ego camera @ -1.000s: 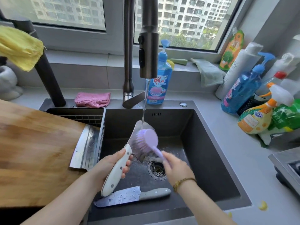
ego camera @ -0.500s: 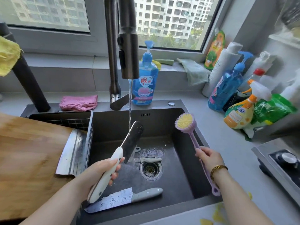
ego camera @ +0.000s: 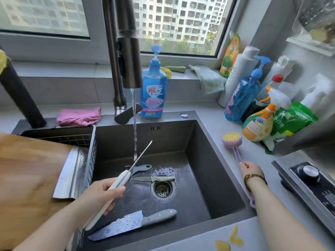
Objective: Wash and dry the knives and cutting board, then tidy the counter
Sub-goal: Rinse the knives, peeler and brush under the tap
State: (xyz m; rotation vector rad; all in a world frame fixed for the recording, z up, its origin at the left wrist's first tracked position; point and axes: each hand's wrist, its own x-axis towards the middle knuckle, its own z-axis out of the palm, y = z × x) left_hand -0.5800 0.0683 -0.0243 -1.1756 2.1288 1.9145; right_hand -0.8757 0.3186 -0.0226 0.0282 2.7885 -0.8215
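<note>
**A:** What are the hands doing?

**B:** The left hand [ego camera: 101, 194] is curled round the white-handled knife [ego camera: 120, 179]. It holds it over the sink [ego camera: 181, 138] with the thin blade tilted up and away, seen edge-on, in the stream of water [ego camera: 134, 124] from the tap [ego camera: 129, 60].

**A:** And the other one?

**B:** The right hand [ego camera: 251, 169] grips the thin stem of the purple brush [ego camera: 233, 142]. The brush head, yellow bristles up, rests on the table [ego camera: 261, 154] just right of the sink.

**A:** What else is in the sink?

**B:** A cleaver [ego camera: 134, 223] with a grey handle lies flat and wet on the sink floor near the front wall. A small knife [ego camera: 155, 178] lies by the drain [ego camera: 163, 190], its handle over the drain's rim. Behind it is a grey tool [ego camera: 143, 167], partly hidden by the held blade, and I cannot tell what it is.

**A:** Where is the cutting board?

**B:** The cutting board [ego camera: 27, 178] lies at the left. A wide steel blade [ego camera: 72, 174] lies at its right edge, beside a wire rack [ego camera: 59, 136].

**A:** What crowds the place?

**B:** A blue soap bottle [ego camera: 154, 91] stands behind the sink, right by the tap, with a pink cloth [ego camera: 78, 115] further left. Spray bottles [ego camera: 259, 120] pack the table's far right corner, close to the brush head. A stove [ego camera: 308, 180] sits right of the right arm. Yellow peel scraps [ego camera: 235, 238] lie on the table in front of the sink.
</note>
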